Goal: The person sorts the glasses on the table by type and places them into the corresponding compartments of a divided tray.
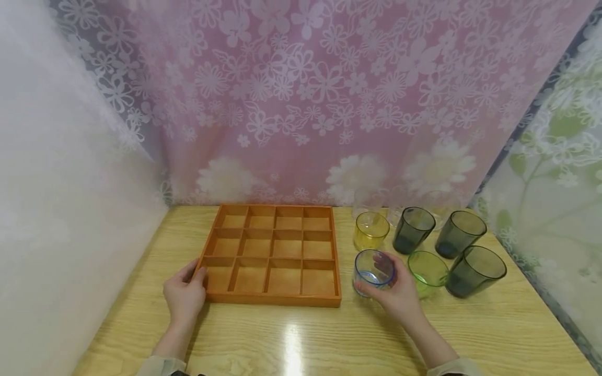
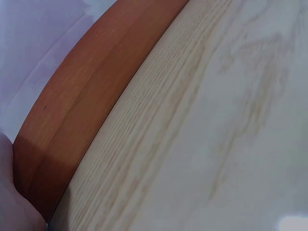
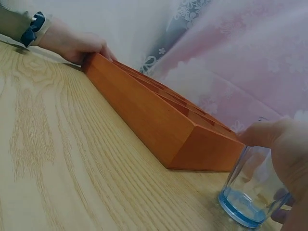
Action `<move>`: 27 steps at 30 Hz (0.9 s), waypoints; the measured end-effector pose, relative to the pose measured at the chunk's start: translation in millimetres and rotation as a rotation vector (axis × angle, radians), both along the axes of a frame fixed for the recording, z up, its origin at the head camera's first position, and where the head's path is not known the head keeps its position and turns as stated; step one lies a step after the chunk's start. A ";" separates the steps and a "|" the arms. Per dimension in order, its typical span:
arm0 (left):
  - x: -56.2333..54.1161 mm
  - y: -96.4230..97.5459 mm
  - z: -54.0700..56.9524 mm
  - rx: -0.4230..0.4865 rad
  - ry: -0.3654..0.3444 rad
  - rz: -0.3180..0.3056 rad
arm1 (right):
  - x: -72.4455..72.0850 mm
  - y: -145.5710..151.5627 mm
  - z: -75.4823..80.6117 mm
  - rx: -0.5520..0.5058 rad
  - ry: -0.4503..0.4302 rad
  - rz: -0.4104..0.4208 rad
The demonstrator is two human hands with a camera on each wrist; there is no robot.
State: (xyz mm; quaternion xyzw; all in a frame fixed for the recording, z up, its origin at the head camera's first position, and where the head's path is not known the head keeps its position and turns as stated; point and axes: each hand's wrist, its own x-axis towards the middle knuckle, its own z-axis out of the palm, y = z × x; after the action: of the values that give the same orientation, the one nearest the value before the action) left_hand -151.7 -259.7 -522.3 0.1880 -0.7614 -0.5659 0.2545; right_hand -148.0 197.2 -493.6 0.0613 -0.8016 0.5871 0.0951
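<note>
A wooden tray divided into several compartments (image 1: 273, 299) lies on the table, all its compartments bare. At its left side, near the front corner, my left hand (image 1: 185, 292) grips the wall, thumb over the rim. The left wrist view catches only part of that hand (image 2: 19, 207) against the tray's brown side (image 2: 86, 86). Right of the tray, my right hand (image 1: 400, 292) holds a clear glass with a blue rim (image 1: 366, 281), thumb and fingers around it. In the right wrist view the glass's bluish base (image 3: 240, 207) is close to the tabletop; whether it touches I cannot tell.
Beside the right hand stand a green glass (image 1: 428, 277) and a yellow glass (image 1: 369, 237). Dark grey glasses (image 1: 410, 232) stand further right, with faint clear glasses (image 1: 367, 201) behind. Floral curtains (image 1: 301, 104) hang at the table's (image 1: 244, 334) back and sides.
</note>
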 end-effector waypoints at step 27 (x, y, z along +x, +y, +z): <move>0.9 8.0 8.3 0.097 -0.050 0.032 | -13.7 -10.2 31.8 0.000 0.098 0.083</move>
State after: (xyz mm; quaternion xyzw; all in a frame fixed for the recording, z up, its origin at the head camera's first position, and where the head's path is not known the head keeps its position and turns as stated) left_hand -150.8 -251.6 -514.0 0.2261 -0.7360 -0.5932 0.2351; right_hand -161.8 187.0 -461.9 0.1231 -0.7928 0.5867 0.1098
